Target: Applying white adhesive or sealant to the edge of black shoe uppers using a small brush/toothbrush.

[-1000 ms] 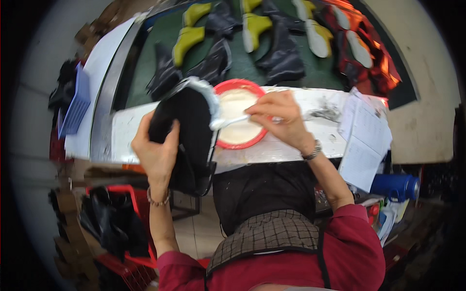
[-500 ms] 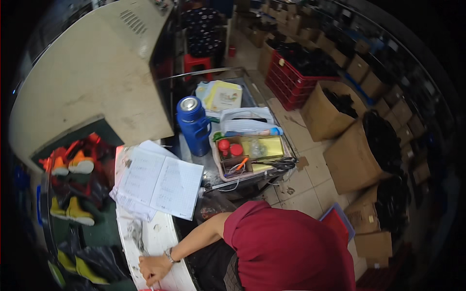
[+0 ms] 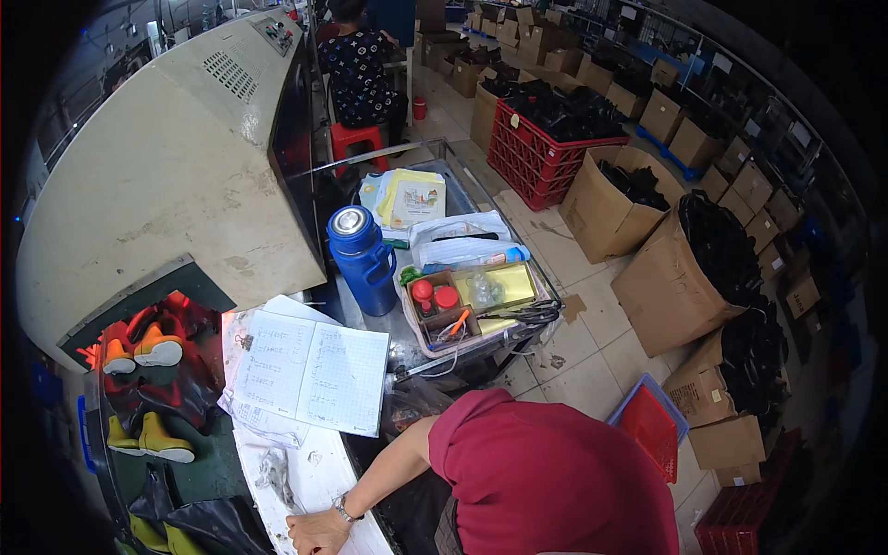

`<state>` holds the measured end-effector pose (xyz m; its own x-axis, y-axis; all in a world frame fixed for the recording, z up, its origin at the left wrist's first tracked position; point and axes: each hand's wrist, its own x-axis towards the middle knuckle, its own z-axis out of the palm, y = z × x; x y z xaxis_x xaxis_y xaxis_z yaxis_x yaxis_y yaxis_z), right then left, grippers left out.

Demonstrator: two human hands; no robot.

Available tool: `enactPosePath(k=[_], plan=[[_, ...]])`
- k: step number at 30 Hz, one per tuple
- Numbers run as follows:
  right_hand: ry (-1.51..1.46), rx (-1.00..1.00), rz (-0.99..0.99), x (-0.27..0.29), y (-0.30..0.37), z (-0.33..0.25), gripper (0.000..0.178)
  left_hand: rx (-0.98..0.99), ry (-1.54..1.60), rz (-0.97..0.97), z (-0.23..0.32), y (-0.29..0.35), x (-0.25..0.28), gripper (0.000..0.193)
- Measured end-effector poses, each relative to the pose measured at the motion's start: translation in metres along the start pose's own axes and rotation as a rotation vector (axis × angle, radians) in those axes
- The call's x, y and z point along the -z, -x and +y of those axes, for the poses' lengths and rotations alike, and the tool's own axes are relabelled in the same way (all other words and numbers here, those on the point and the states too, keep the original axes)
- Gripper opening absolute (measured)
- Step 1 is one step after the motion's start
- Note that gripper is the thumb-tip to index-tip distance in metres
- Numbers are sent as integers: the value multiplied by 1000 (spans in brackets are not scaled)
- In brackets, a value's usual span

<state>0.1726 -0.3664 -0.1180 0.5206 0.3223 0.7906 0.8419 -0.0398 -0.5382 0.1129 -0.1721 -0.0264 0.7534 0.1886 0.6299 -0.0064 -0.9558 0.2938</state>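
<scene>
My right hand [image 3: 319, 534], with a watch [image 3: 344, 507] on its wrist, reaches left from a dark red sleeve [image 3: 481, 412]. It rests at the white tabletop [image 3: 319, 472] by the lower edge. Its fingers curl downward and are partly cut off, so what they hold is hidden. Just beyond it lies a crumpled clear plastic bag [image 3: 275, 476]. An open notebook [image 3: 310, 372] with handwriting lies farther up the white top, over loose papers. My left hand is out of the picture.
Left, boots with yellow soles [image 3: 153, 439] lie on a green belt [image 3: 208, 467] by a large beige machine [image 3: 176, 166]. A blue flask [image 3: 363, 268] and a tray of small items [image 3: 430, 335] stand ahead. Cartons [image 3: 652, 287] line the right; a person [image 3: 356, 69] sits far off.
The view has tilted up, and most things sit lower in the picture. My right hand is nearer the lower edge; the bit of red beneath its fingers no longer shows.
</scene>
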Motion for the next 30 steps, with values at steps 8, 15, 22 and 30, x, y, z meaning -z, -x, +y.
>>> enactPosePath(k=[8,15,22,30], plan=[[-5,-73,-50,6,-3,-13,35,64,-40,36,-44,22,-4,64],[-182,-233,-162,10,6,-1,30,433,-330,150,-177,153,117,72],[-94,-358,-372,42,-24,-15,19,424,-315,345,-114,224,227,59],[441,35,-648,46,-90,-70,15,330,-175,275,5,138,216,48]])
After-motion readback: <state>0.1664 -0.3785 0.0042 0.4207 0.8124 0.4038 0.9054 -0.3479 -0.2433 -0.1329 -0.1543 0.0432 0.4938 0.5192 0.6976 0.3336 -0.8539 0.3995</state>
